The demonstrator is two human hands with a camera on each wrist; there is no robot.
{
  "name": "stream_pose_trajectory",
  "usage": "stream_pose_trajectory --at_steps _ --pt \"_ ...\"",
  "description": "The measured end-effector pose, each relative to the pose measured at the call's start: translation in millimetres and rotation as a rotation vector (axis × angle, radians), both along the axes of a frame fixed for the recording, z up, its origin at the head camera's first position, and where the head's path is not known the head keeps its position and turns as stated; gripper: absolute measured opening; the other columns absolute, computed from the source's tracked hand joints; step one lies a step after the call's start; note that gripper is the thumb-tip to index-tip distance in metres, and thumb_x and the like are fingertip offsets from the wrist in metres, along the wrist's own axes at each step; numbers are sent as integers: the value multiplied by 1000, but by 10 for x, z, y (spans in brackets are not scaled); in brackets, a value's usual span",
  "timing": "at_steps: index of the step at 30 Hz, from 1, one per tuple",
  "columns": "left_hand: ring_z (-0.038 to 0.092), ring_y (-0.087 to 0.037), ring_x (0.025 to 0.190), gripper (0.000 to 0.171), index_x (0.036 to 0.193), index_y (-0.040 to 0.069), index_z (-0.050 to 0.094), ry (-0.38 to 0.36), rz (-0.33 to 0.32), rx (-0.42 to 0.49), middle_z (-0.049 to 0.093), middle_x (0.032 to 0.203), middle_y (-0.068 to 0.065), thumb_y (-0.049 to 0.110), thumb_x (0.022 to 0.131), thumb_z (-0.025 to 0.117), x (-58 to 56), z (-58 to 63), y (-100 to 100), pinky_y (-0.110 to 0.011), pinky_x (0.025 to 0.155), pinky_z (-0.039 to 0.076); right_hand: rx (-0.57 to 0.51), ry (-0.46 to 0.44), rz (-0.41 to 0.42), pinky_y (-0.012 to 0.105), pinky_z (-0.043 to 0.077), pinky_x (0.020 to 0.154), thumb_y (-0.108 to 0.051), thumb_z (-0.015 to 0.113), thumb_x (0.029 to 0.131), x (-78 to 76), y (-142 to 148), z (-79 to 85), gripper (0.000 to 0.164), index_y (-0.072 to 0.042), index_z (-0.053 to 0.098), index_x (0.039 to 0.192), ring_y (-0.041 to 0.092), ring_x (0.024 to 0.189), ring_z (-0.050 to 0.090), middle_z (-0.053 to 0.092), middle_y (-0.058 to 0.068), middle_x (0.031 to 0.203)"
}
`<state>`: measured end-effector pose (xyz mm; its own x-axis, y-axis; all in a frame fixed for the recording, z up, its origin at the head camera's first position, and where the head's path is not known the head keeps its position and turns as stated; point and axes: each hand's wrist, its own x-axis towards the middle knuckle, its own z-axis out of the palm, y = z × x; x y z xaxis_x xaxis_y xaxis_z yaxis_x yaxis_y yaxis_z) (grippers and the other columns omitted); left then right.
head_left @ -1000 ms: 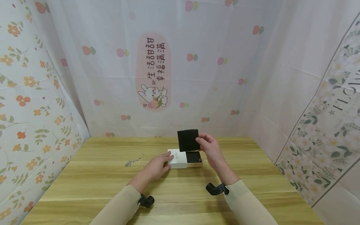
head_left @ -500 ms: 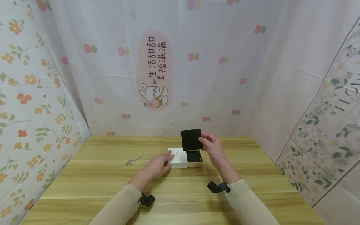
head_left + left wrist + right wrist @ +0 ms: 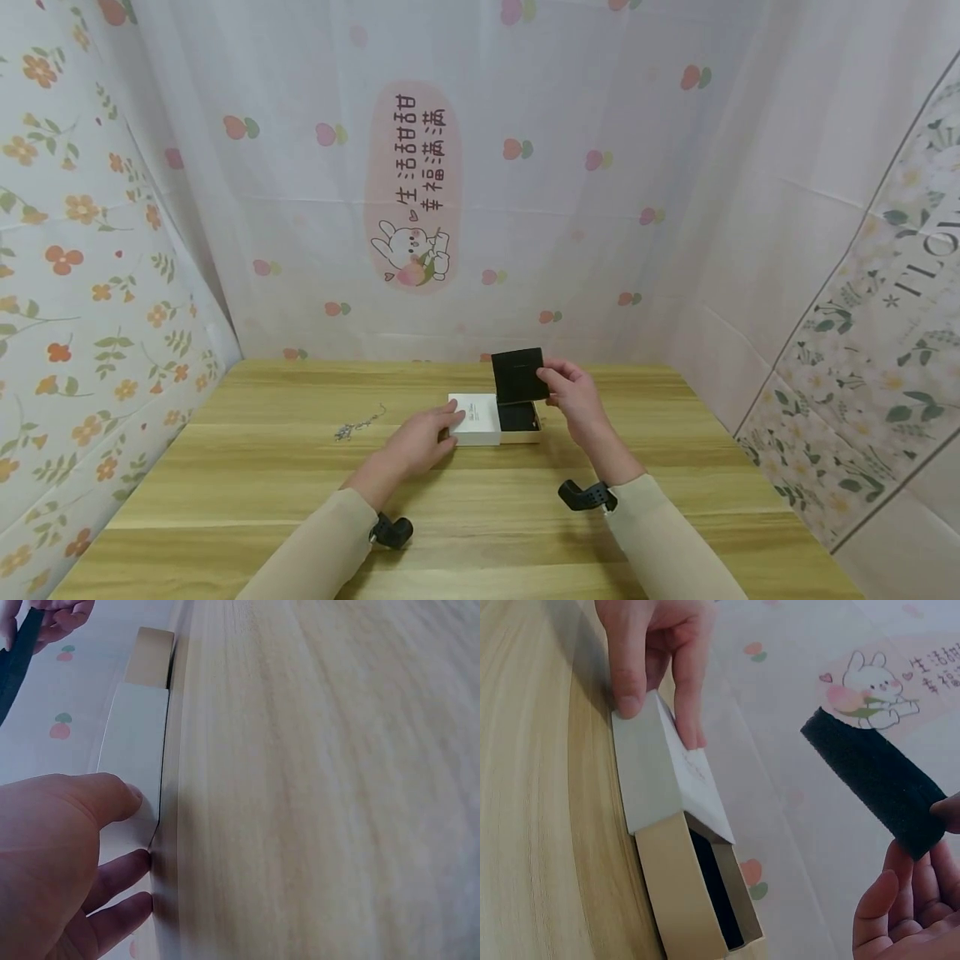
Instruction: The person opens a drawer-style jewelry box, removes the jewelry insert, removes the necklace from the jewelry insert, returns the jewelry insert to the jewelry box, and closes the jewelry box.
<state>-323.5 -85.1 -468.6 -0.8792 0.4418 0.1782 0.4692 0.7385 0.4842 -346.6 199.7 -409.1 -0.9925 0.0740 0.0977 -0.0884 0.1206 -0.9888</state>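
A small drawer-style gift box lies on the table, its white sleeve (image 3: 476,418) to the left and its tan drawer (image 3: 676,889) pulled partway out to the right. My left hand (image 3: 422,437) grips the sleeve's left end, thumb on the near side and a finger on top. Above the drawer, my right hand (image 3: 576,398) pinches a square black foam pad (image 3: 516,375) by its right edge between thumb and fingers. In the right wrist view the pad (image 3: 874,784) shows its thickness. Black lining (image 3: 517,416) is visible inside the drawer.
To the left of the box, a silver chain with small charms (image 3: 351,430) lies on the wooden table (image 3: 480,533). A printed curtain (image 3: 562,250) hangs behind the table's far edge, with patterned cloth on both sides.
My right hand has moved slightly to the right with the foam pad, and the pad's angle has changed a little. My left hand stays on the sleeve.
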Motion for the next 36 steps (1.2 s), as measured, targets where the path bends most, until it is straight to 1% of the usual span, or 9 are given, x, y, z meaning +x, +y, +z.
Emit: stream_pose_trajectory --at_steps 5,9,12,15,17,24,28,31,36 --pt "54 -40 153 51 156 6 61 17 -2 -2 50 169 -18 13 107 72 -16 -27 0 -53 123 49 -2 -21 5 25 58 79 -23 64 112 -26 45 -37 29 -1 70 130 17 96 64 67 10 130" --pt "55 -40 153 51 156 6 62 18 2 1 50 169 -19 13 106 73 -20 -29 -1 -54 123 49 19 -46 1 24 55 78 -24 63 112 -27 70 -52 34 1 69 135 16 95 65 68 12 131" --pt "54 -40 153 51 156 6 62 15 6 0 50 169 -18 13 107 73 -15 -28 3 -53 124 49 54 -70 -14 24 54 79 -24 63 112 -38 93 -78 36 2 68 137 18 98 60 68 11 127" --pt "54 -40 153 51 156 6 61 14 6 -2 49 170 -18 13 107 72 -6 -28 6 -53 124 49 87 -92 -34 25 55 78 -24 64 111 -42 103 -112 35 2 69 134 21 98 55 67 9 118" --pt "54 -41 153 51 156 6 62 20 4 0 50 170 -18 13 107 72 -2 -27 7 -53 124 49 106 -108 -44 25 55 79 -24 65 110 -39 104 -135 35 2 70 133 23 100 52 66 9 118" --pt "54 -41 153 50 156 5 61 15 3 6 49 170 -19 12 107 71 6 -20 7 -53 123 50 160 -151 -44 25 55 78 -25 66 109 -19 116 -199 37 2 70 134 20 94 54 67 13 130" --pt "53 -41 154 50 156 4 61 11 7 12 49 170 -19 12 107 71 20 -7 10 -54 125 47 180 -157 -35 24 54 76 -24 65 110 -15 127 -221 41 5 70 138 18 91 56 68 15 130" --pt "53 -41 154 50 155 4 62 13 8 10 50 170 -19 12 107 72 34 0 15 -55 125 46 188 -155 -29 24 54 74 -23 65 110 -18 135 -238 43 7 69 139 17 90 57 70 15 124" --pt "53 -42 154 49 155 4 62 15 8 16 50 169 -19 11 107 72 49 7 18 -55 126 46 184 -169 -37 26 53 72 -21 66 109 -28 143 -268 39 9 70 134 17 82 55 69 8 107"
